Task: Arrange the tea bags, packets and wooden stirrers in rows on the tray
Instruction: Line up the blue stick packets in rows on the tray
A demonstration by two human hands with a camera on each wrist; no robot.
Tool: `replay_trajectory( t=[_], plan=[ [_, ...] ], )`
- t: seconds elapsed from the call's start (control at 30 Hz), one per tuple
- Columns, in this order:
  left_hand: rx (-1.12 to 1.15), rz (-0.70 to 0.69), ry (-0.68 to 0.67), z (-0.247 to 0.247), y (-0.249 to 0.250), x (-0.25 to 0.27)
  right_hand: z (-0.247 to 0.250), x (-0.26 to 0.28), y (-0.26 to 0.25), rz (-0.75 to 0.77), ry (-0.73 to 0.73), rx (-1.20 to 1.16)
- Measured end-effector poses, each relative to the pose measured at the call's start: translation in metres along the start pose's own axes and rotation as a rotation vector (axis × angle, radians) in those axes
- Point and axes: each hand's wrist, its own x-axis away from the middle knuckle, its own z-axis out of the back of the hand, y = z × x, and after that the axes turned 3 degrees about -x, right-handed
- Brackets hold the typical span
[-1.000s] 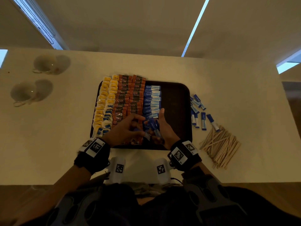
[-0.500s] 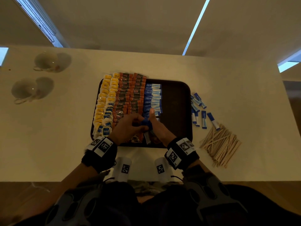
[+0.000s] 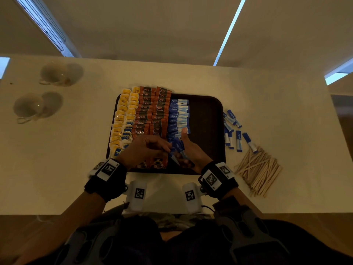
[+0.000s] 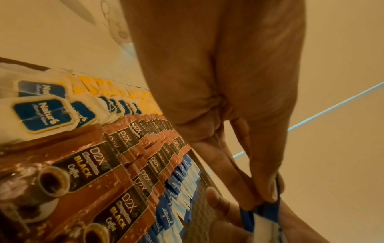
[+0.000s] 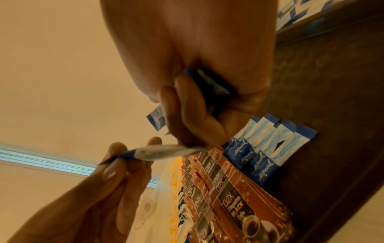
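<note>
A wide, pale cream table [image 3: 267, 96] with a smooth, glossy top fills the middle of the room. Beyond its far edge a plain beige surface carries long bluish-white strip lights [image 3: 228, 31]. Below its near edge runs a brown wooden floor [image 3: 315, 222].

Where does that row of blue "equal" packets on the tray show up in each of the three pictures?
Head: blue packets sit mid-tray, right of the brown coffee packets.
Left wrist: blue packets run along the lower middle, right of the coffee packets.
Right wrist: blue packets lie right of centre on the dark tray.
Shared landmark: the coffee packets border them in every view.
</note>
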Motion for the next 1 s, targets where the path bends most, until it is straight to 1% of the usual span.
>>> replay_trajectory(
  t=[0.07, 0.2, 0.3, 0.4, 0.47, 0.57, 0.63, 0.73, 0.87, 0.93, 1.0],
  plan=[
    [0.012, 0.017, 0.005, 0.0, 0.004, 0.001, -0.001, 0.009, -0.008, -0.027, 0.0, 0.035],
    [-0.013, 0.03, 0.037, 0.001, 0.008, 0.001, 0.003, 0.017, -0.017, -0.005, -0.029, 0.069],
    [-0.094, -0.011, 0.003, 0.004, 0.009, -0.001, 0.003, 0.015, -0.02, -0.034, -0.041, 0.066],
    [-0.087, -0.05, 0.032, 0.003, 0.015, -0.002, 0.004, 0.01, -0.022, -0.031, -0.025, 0.144],
    [-0.09, -0.068, 0.028, -0.001, 0.019, -0.002, 0.005, 0.009, -0.024, -0.03, -0.058, 0.181],
    [-0.167, -0.07, 0.021, -0.004, 0.016, -0.004, 0.003, 0.017, -0.03, -0.022, -0.114, 0.193],
    [-0.212, -0.071, 0.057, -0.007, 0.015, -0.006, 0.001, 0.02, -0.034, 0.001, -0.137, 0.215],
    [-0.201, -0.095, 0.138, -0.011, 0.011, -0.009, 0.0, 0.023, -0.035, 0.045, -0.156, 0.175],
    [-0.235, -0.105, 0.236, -0.016, 0.003, -0.011, -0.003, 0.021, -0.03, 0.04, -0.131, 0.151],
    [-0.233, -0.089, 0.266, -0.016, 0.001, -0.01, -0.002, 0.021, -0.028, 0.04, -0.124, 0.179],
    [-0.186, -0.052, 0.295, -0.012, -0.001, -0.01, 0.001, 0.022, -0.025, 0.072, -0.121, 0.156]
  ],
)
